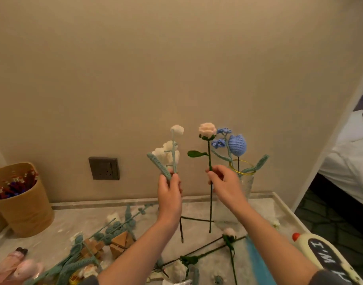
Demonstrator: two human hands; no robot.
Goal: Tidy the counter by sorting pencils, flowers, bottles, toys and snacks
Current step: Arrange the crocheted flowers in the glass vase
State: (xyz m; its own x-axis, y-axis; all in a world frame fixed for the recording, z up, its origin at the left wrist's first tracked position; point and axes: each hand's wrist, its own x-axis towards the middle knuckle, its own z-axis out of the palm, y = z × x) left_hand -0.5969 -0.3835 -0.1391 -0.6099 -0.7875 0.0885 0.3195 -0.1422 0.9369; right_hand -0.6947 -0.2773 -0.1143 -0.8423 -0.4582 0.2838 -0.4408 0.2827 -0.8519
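Observation:
My left hand (169,189) grips the stem of a crocheted white flower sprig (169,151) with teal leaves, held upright above the counter. My right hand (222,182) pinches the dark green stem of a cream crocheted rose (207,130), also upright. Just behind the right hand stands a clear glass vase (246,182) with a gold rim, holding a blue tulip (237,145) and small blue blossoms (219,141). More crocheted stems, among them a pink rose (229,233) and teal leaf sprays (114,228), lie loose on the marble counter (197,208).
A tan paper bucket (22,208) of pencils stands at the back left. Wooden puzzle blocks (119,242) and a pink soft toy (26,269) lie front left. A white bottle with a red cap (318,250) lies front right. The wall carries a dark socket (104,168).

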